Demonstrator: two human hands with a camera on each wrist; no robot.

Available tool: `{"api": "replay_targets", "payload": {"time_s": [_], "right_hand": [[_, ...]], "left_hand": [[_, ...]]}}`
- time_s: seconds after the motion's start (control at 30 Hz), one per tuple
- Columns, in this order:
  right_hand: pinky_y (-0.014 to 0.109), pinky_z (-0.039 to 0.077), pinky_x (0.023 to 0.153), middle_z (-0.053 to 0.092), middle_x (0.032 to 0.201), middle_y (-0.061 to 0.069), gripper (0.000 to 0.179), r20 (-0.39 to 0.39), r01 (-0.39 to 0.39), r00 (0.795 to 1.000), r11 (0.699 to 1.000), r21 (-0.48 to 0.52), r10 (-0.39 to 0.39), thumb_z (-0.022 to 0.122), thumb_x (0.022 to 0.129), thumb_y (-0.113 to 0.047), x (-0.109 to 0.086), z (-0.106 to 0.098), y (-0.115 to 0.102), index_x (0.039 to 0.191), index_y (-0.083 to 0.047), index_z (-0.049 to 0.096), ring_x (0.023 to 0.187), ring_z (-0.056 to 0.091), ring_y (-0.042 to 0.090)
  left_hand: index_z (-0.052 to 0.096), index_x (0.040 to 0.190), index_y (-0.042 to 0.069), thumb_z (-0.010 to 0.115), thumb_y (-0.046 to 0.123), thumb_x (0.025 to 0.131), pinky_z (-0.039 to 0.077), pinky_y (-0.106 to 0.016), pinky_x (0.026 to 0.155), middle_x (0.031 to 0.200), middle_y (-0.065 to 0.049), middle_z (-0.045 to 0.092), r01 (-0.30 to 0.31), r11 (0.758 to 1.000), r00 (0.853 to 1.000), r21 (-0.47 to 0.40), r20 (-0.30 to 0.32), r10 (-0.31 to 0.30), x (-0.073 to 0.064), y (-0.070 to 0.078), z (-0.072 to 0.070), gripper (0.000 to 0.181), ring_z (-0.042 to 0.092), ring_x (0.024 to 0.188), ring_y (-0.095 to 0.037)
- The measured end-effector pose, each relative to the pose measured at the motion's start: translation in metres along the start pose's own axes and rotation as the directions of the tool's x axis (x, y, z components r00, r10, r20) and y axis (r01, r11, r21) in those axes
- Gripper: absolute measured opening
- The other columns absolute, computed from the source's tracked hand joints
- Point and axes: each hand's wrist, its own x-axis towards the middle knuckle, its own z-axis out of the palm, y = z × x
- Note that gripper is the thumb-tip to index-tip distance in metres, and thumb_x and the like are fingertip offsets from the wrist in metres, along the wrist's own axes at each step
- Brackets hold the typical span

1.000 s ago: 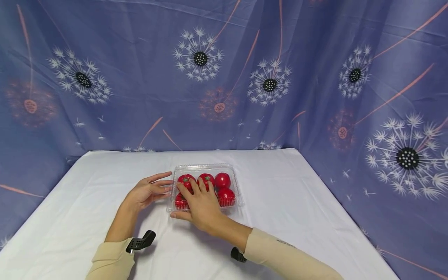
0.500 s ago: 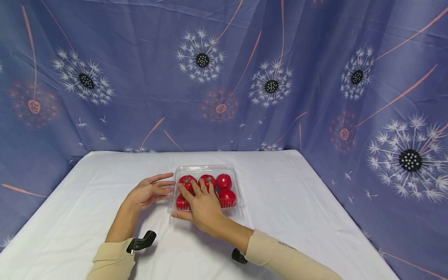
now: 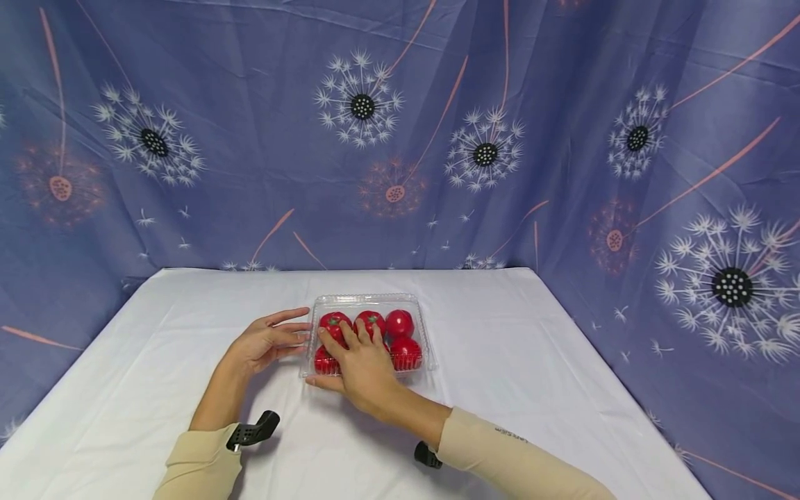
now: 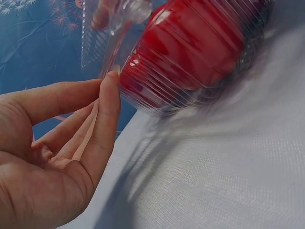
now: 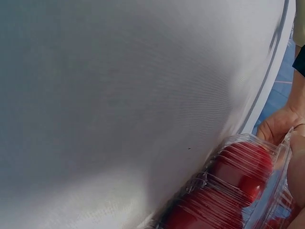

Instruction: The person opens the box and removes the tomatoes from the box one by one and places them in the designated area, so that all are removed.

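Observation:
A clear plastic clamshell box (image 3: 369, 301) sits on the table with several red tomatoes (image 3: 406, 353) inside, some with green tops. At its left side, my left hand (image 3: 265, 342) pinches the box's rim between thumb and fingertips, which the left wrist view shows up close with the hand (image 4: 52, 148) beside the ribbed wall. My right hand (image 3: 362, 371) lies across the top with its fingers spread, its thumb stretched along the front left corner. Part of the front row is hidden beneath it. Only a blurred edge of the right hand (image 5: 298, 167) enters the right wrist view.
White cloth (image 3: 531, 389) covers the table. A blue curtain (image 3: 250, 139) with dandelion prints hangs behind and along the sides. Black wrist mounts (image 3: 253, 430) are worn on both forearms, over beige sleeves (image 3: 519, 458).

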Motion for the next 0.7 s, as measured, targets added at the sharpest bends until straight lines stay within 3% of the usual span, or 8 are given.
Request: {"api": "replay_targets", "payload": {"time_s": [0.37,0.7], "right_hand": [[0.059,0.037,0.117,0.056,0.148,0.01,0.081,-0.02,0.005,1.0,1.0,0.005,-0.005,0.045,0.089,-0.08,0.0011,0.0012,0.0003,0.153,-0.031,0.048,0.138,0.051,0.041],[0.06,0.038,0.116,0.057,0.147,0.012,0.077,-0.03,0.021,0.999,1.0,0.021,-0.021,0.046,0.092,-0.076,0.0017,0.0012,-0.0004,0.152,-0.028,0.05,0.136,0.052,0.043]], "left_hand": [[0.032,0.155,-0.005,0.057,-0.011,0.092,0.061,-0.029,0.084,0.109,0.003,0.072,0.01,1.0,1.0,-0.002,-0.027,-0.01,0.0018,-0.0024,0.0005,0.068,0.072,0.098,-0.011],[0.038,0.153,-0.004,0.06,-0.012,0.09,0.062,-0.029,0.082,0.107,0.001,0.072,0.011,1.0,0.999,-0.025,-0.041,-0.012,0.0027,-0.0046,-0.0005,0.068,0.073,0.095,-0.013]]}}
